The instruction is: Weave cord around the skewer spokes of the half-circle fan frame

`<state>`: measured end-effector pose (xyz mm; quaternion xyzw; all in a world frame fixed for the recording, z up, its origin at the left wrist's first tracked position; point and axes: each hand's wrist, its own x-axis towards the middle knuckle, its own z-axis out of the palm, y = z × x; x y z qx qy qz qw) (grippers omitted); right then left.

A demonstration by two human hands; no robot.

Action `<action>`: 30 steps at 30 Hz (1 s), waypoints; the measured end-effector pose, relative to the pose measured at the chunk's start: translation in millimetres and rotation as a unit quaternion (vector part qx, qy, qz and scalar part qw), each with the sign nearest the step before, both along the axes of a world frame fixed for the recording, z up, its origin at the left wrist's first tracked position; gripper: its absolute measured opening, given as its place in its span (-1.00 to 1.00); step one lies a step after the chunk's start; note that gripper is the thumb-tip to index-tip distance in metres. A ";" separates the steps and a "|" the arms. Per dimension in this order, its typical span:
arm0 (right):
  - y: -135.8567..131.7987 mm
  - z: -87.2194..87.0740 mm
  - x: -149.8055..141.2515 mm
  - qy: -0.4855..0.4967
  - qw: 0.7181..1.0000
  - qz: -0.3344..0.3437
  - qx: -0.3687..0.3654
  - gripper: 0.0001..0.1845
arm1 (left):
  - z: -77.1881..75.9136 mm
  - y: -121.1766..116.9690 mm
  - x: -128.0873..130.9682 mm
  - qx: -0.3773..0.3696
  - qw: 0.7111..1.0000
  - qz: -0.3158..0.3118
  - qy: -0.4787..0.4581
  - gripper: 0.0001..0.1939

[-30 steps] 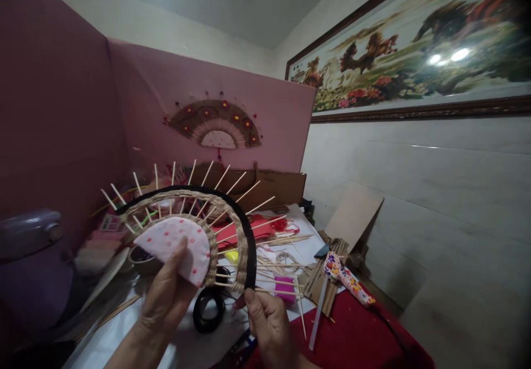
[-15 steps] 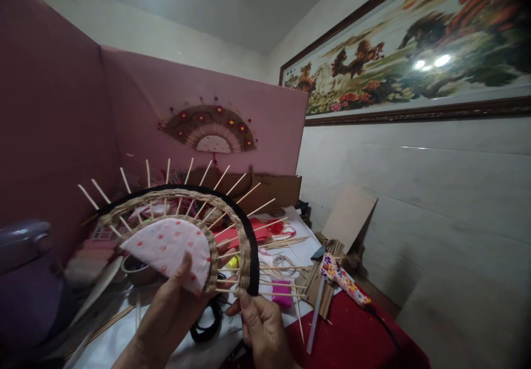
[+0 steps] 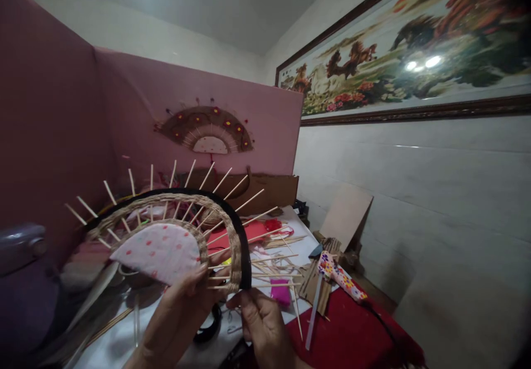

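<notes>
Crosswise, fan (image 3: 160,250) with arch upward.

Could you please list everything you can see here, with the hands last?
Woven fan: one, white, tan and black, in hands
Panels: two, pink, back and left
Flowered fan: one, brown and white, back panel
Picture: one, multicoloured, right wall
Cardboard: several, brown, back and right
Sheet: one, red, behind woven fan
Thread: red, uncounted, beside sheet
Sticks: many, pale, mid-table
Packet: one, magenta, mid-table
Glue gun: one, flowered white, right
Cloth: one, red, right front
Machine: one, purple, far left
Left hand: one, bare, under woven fan
Right hand: one, bare, black band's end
</notes>
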<state>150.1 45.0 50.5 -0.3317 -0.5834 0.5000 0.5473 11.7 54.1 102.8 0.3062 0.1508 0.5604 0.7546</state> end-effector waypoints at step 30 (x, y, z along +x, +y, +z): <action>8.9 4.7 85.9 -0.121 0.983 -0.070 0.117 -0.67 | -2.9 11.3 -18.8 -0.003 1.000 0.012 0.002 -0.71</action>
